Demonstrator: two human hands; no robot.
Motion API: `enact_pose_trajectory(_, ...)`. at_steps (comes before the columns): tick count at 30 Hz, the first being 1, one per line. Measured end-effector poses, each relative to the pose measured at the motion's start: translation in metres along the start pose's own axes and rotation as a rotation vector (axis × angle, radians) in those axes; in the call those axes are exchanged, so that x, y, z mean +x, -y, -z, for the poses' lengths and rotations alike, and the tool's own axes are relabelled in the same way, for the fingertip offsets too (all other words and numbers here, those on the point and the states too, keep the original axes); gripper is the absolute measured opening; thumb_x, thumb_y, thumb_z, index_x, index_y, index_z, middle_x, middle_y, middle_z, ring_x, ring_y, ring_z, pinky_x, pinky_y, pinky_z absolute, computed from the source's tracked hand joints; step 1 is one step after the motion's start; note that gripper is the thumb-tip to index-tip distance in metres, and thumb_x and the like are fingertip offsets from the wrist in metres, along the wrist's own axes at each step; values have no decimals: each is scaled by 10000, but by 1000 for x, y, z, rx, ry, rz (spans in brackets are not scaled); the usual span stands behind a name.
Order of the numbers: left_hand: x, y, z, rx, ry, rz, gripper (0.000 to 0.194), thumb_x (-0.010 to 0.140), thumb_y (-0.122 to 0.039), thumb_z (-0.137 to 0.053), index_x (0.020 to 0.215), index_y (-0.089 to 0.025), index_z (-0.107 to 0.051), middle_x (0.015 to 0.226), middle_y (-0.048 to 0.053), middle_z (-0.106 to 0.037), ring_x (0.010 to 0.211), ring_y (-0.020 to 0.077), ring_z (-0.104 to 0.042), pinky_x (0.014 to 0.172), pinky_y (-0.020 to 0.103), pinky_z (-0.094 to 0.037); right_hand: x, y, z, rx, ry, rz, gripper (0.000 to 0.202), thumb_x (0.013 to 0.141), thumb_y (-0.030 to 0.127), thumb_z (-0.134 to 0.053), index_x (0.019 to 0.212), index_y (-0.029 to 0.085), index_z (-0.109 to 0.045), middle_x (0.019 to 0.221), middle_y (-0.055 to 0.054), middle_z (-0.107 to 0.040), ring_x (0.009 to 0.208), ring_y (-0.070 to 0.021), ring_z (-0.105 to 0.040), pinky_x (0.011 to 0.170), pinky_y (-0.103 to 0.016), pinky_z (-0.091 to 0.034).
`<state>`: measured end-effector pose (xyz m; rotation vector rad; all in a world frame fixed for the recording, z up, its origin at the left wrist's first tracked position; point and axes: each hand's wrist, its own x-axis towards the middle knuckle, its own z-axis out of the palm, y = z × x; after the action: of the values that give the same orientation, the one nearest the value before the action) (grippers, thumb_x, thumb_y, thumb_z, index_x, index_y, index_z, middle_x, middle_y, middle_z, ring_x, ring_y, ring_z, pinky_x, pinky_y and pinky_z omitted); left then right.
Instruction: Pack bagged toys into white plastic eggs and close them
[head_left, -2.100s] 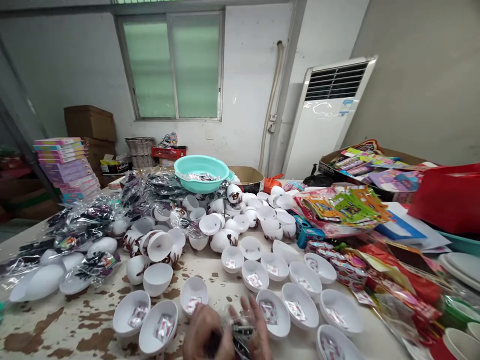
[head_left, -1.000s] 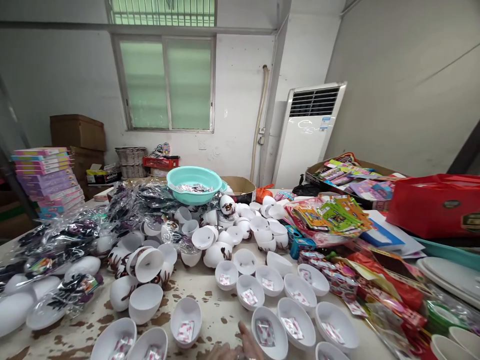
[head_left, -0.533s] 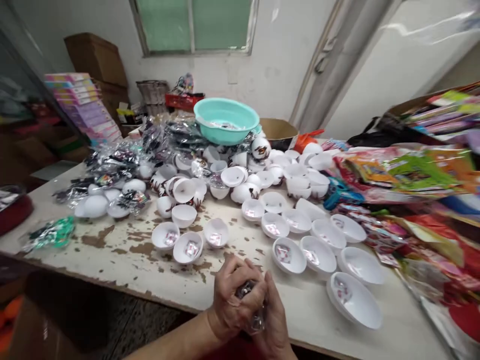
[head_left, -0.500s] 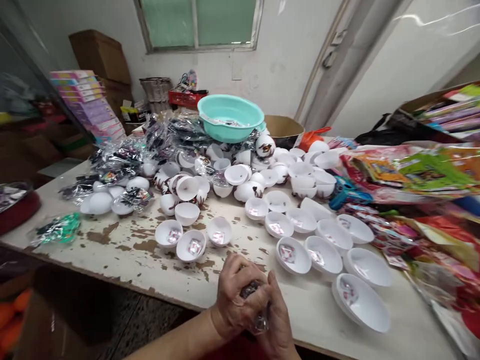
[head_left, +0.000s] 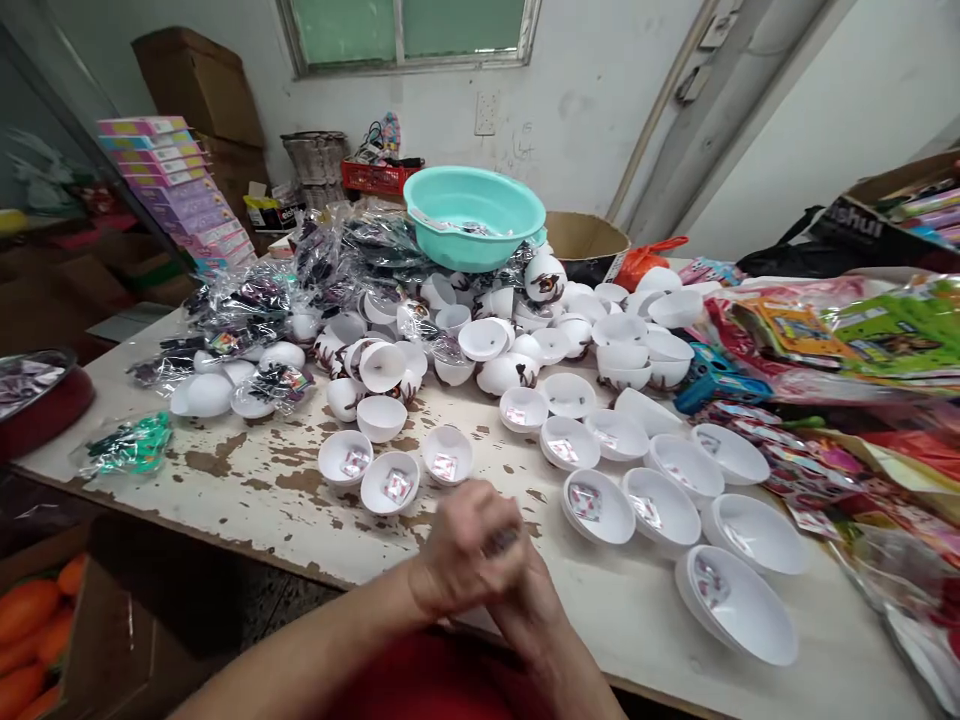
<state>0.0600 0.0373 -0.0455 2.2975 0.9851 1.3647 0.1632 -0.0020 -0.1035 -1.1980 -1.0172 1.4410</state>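
Note:
My left hand (head_left: 471, 548) is closed in front of the table edge, blurred by motion. Pressed against it from the right is my right hand (head_left: 529, 595), its fingers mostly hidden. Between them a bit of a dark plastic-wrapped packet (head_left: 501, 541) shows; its contents cannot be made out. Just beyond the hands stand white half-shell cups, one (head_left: 447, 455) and another (head_left: 390, 484), each with a small printed sachet inside. To the right, more white cups (head_left: 598, 507) stand in rows, several with sachets in them.
Farther back are piled white egg shells (head_left: 506, 374), clear-bagged dark items (head_left: 251, 305) and a turquoise basin (head_left: 476, 250). Colourful packets (head_left: 885, 330) cover the right side. A green bagged item (head_left: 139, 443) and a dark red bowl (head_left: 56, 415) are left. Orange objects (head_left: 30, 610) fill a box below.
My clasped hands have shifted slightly up, and less of the packet shows between them. The view has tilted a little, and the things on the table stay in place.

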Motion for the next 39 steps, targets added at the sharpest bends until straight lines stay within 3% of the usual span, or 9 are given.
enact_pose_trajectory(4,39,48,27,97,-68,274,113,859,-213,-526,752,-200,-491,739,-3,-537,665,131,-492,633,252,-413,29,7,8,115,-116,-22,723,791,663,-615,1386,289,-445,1446,-90,-460,1275,-327,-509,1025,-501,-479)
enact_pose_trajectory(9,50,87,4,206,80,376,141,736,-161,-587,666,-206,-474,708,-5,-514,733,171,-485,734,300,-406,81,-13,-4,-361,-135,238,967,547,281,-823,1401,194,-378,1477,-161,-383,1380,-367,-343,1141,-538,-310)
enact_pose_trajectory(13,41,69,-10,184,128,463,107,757,-192,-566,687,-207,-487,698,-18,-528,712,164,-509,685,284,-426,85,-9,-4,-338,-78,235,714,559,197,-760,1225,185,-502,1212,-116,-584,1130,-341,-561,977,-506,-474)
enact_pose_trajectory(16,34,44,-7,64,165,469,70,783,-225,-564,734,-209,-515,735,-23,-579,705,150,-556,677,271,-470,61,9,10,-232,5,184,817,532,192,-817,1269,202,-464,1171,-78,-613,1018,-287,-620,866,-414,-539)
enact_pose_trajectory(21,19,30,-6,-279,292,160,31,805,-205,-590,796,-194,-563,1080,88,-684,1126,227,-607,1063,432,-439,25,37,31,-78,200,121,801,490,174,-882,1215,209,-542,1201,-42,-610,1122,-272,-581,941,-382,-493)
enact_pose_trajectory(26,9,26,-1,-263,478,87,259,845,-279,-643,1085,-182,-636,1370,154,-557,1367,288,-436,1138,516,-358,18,32,40,-65,238,94,641,529,183,-822,1132,193,-604,1134,-56,-649,1071,-303,-599,917,-435,-489)
enact_pose_trajectory(29,2,9,-4,-106,349,297,304,745,-342,-767,1017,-222,-704,1339,135,-550,1295,328,-477,1056,530,-430,18,24,37,-131,169,108,578,543,213,-804,1082,183,-597,1064,-67,-667,1000,-305,-618,882,-443,-496)
enact_pose_trajectory(33,-6,-10,-17,-138,-1,461,209,786,-280,-709,634,-186,-601,750,25,-605,816,188,-605,743,322,-527,14,28,29,-162,171,158,556,558,152,-793,1075,187,-591,1076,-64,-654,1002,-284,-610,871,-395,-503)
enact_pose_trajectory(39,-4,-7,-7,-301,28,150,194,850,-110,-500,1002,-194,-584,929,53,-636,853,155,-627,766,284,-533,2,53,29,-111,364,92,583,518,78,-770,1081,190,-665,1033,-23,-682,949,-285,-635,821,-367,-531)
